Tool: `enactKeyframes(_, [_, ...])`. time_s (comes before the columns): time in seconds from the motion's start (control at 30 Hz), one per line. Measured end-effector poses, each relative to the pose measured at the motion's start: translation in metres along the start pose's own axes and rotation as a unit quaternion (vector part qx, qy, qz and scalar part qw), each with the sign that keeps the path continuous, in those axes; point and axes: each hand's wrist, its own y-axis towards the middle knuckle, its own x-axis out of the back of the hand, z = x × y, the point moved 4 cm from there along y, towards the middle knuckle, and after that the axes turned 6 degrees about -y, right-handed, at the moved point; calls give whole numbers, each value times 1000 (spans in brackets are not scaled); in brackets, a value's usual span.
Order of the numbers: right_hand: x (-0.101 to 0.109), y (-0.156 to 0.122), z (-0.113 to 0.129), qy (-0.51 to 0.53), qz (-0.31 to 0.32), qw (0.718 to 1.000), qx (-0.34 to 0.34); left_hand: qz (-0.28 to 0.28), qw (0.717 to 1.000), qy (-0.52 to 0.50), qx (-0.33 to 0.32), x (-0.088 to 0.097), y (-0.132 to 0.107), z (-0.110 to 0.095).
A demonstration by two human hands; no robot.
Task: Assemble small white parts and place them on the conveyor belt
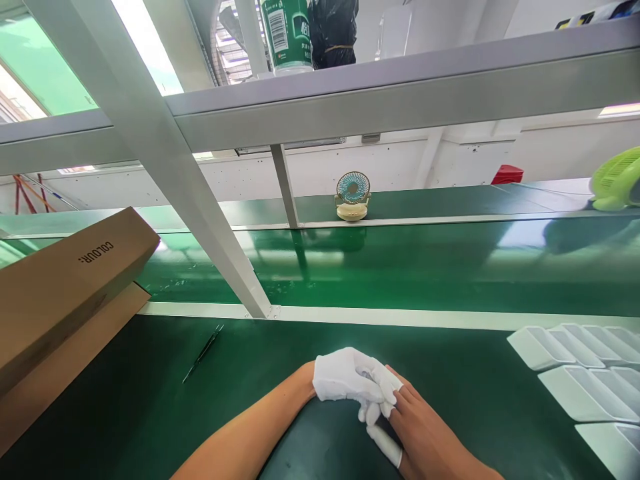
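My left hand (350, 379) wears a white glove (334, 381) and rests on the dark green table mat (150, 413), fingers curled down. My bare right hand (430, 437) meets it from the right. Its fingers lie over the gloved fingertips, and its thumb, covered by a white finger cot (385, 445), sits under them, pinching the glove's fingers. Neither hand holds any other object.
A long brown cardboard box (65, 280) lies at the left, with black tweezers (203, 352) on the mat beside it. White plastic trays (580, 373) are stacked at the right. Beyond a slanted white frame post (200, 220) runs a green conveyor belt (400, 267), with a small desk fan (353, 196) behind it.
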Motion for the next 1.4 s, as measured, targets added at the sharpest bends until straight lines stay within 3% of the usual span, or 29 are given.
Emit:
enactKeyframes(0.3, [-6, -2, 0, -102, 8, 994, 43, 10, 1000, -10, 8, -2, 0, -2])
enactKeyframes(0.53, [-12, -11, -7, -52, 0, 998, 32, 26, 1000, -11, -9, -4, -3, -4])
enactKeyframes(0.7, [-5, -5, -3, -43, -1, 999, 30, -1, 1000, -4, -10, -10, -7, -11])
enactKeyframes(0.93, [8, 9, 5, 1, -11, 999, -40, -56, 998, 29, -8, -11, -4, -7])
enactKeyframes(1.1, [6, 12, -4, -60, 56, 997, -11, -52, 996, 72, 6, -18, 1, -18])
enactKeyframes(1.23, [7, 13, -8, -104, 23, 994, 5, -59, 993, 105, 17, -20, -1, -23])
enactKeyframes(1.4, [10, 15, -9, -107, 33, 994, 13, -127, 981, 142, 28, -11, -2, -16])
